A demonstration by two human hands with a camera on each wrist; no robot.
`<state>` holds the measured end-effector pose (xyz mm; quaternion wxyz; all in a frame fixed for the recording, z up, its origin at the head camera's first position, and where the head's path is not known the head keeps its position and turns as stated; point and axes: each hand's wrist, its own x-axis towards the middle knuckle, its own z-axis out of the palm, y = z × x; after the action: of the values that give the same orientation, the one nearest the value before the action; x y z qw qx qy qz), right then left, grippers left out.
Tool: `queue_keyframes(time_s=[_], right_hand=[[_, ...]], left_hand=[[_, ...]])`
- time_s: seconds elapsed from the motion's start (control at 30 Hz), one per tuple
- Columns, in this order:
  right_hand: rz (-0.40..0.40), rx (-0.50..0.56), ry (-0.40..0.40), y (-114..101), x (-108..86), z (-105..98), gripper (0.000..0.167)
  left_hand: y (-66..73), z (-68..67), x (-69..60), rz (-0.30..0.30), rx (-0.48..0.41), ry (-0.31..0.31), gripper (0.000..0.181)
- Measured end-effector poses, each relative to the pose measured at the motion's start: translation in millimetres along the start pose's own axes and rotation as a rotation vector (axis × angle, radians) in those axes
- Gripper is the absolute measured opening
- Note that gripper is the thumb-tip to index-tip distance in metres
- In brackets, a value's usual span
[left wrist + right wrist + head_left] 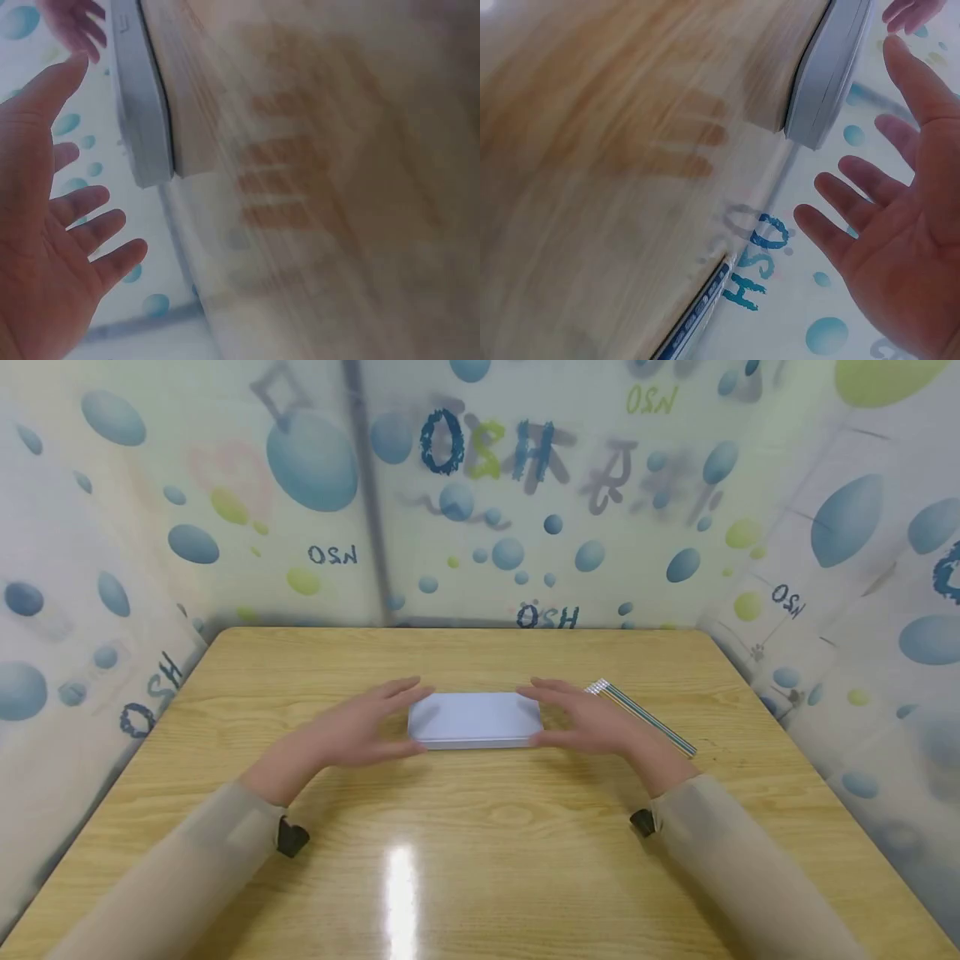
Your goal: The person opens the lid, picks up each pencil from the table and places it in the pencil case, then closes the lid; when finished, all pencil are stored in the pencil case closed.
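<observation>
While two hands frame its ends, one pale flat box (475, 720) lies between the palms, on the table (480, 814). Left hand (363, 724): fingers spread, holding nothing. Right hand (585, 720): likewise. Slim rods (651, 720) (pencils, probably): just beyond the right hand. Step, as judged: two-handed reach; next move seemingly calls for even inward closing.

A pale box (475, 720) lies on the desk (517, 860), the left hand (351, 728) near its left end, the right hand (591, 718) near its right, pencils (654, 720) beyond.
</observation>
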<state>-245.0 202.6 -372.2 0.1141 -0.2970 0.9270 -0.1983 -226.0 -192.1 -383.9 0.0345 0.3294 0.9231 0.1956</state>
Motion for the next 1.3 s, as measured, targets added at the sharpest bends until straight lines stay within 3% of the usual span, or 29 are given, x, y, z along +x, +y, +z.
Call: queue_keyframes(time_s=[0.3, 0.47, 0.6, 0.83, 1.3], right_hand=[[0.028, 0.041, -0.119, -5.7, 26.3, 5.3, 0.076], [0.059, 0.062, -0.148, -5.1, 32.4, 8.8, 0.072], [0.063, 0.037, -0.145, -5.9, 34.7, 9.3, 0.070], [0.055, 0.015, -0.125, -4.5, 41.0, 6.3, 0.068], [0.007, -0.015, -0.127, 0.0, 47.6, 0.3, 0.066]], left_hand=[[-7.4, 10.4, 29.3, 0.026, -0.057, -0.130, 0.086], [-7.5, 16.0, 38.5, 0.041, -0.075, -0.166, 0.078], [-7.4, 18.9, 41.5, 0.037, -0.058, -0.154, 0.072], [-4.8, 18.5, 43.7, -0.021, -0.059, -0.160, 0.071], [3.4, 15.4, 42.6, -0.023, -0.040, -0.158, 0.071]])
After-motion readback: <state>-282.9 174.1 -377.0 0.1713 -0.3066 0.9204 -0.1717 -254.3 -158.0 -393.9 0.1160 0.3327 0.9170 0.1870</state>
